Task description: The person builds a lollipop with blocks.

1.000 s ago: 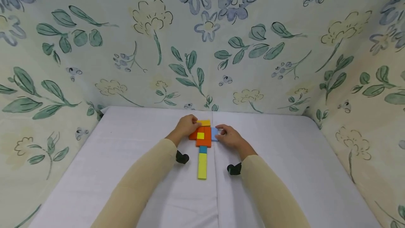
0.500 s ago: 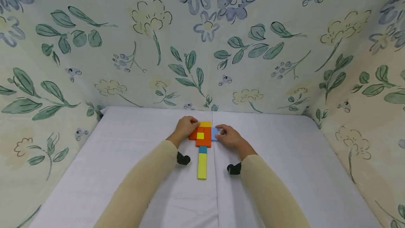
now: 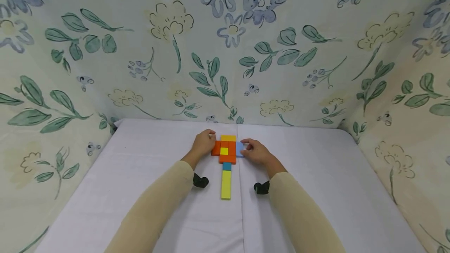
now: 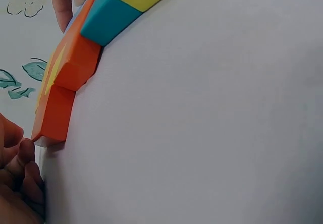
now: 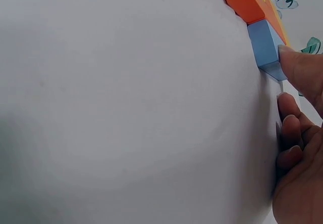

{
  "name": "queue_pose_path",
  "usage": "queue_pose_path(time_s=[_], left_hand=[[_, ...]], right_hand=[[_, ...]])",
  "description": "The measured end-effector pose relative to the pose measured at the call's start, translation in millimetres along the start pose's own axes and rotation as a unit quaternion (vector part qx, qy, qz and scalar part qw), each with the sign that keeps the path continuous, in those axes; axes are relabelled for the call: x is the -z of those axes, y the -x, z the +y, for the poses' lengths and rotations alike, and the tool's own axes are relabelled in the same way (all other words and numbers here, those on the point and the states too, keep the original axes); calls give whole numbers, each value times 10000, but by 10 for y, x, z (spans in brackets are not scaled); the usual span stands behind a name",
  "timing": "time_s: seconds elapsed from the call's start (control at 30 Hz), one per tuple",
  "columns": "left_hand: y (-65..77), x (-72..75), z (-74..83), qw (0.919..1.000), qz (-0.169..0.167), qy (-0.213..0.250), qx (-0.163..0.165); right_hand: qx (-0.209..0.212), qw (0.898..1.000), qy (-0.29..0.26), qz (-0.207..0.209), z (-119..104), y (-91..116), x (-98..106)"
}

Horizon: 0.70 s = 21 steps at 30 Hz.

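Observation:
In the head view, flat coloured blocks lie joined in one figure on the white cloth. Orange blocks [image 3: 232, 159] surround a small yellow square [image 3: 224, 151], with a yellow block [image 3: 228, 138] along the far side. Below them come a teal block [image 3: 227, 166] and a long yellow block [image 3: 226, 185]. My right hand [image 3: 258, 152] pinches the light blue block [image 5: 265, 45] at the figure's right side, thumb on its near end. My left hand [image 3: 203, 145] is beside the left orange block [image 4: 53, 115], fingers loosely bent, holding nothing; whether the fingertips touch it I cannot tell.
The white-covered table [image 3: 302, 206] extends around the figure, with a raised fold in the cloth running towards me. Floral fabric [image 3: 225, 69] hangs behind the table and on both sides. A dark strap piece [image 3: 201, 181] sticks out at each wrist.
The far yellow block has slid right and now sits squarely against the orange blocks. My left hand has let go of it and drawn back left. The right hand stays on the light blue block.

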State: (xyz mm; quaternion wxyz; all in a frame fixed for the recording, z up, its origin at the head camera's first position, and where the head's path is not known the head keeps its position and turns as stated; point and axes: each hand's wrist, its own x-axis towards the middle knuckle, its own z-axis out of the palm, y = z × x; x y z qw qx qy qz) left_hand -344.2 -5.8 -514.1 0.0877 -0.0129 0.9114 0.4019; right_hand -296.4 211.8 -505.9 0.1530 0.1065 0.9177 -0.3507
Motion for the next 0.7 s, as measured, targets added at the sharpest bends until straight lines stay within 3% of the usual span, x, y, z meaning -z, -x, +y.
queue_pose_path(time_s=[0.2,0.43,0.6,0.7], left_hand=[[29,19,-28,9999,-48,103,120],[36,11,-90,9999,-36,152,13],[87,-19,-147,9996,-19,-44,-286],[147,10,-201,9972,56,-463,-586]], right_hand=[[63,9999,-45,-93,-11,-24,-22],[228,9995,-72,-186,21,-69,-12],[117,9997,-102,-166,98,-55,25],[10,9998,-161,-92,144,-36,46]])
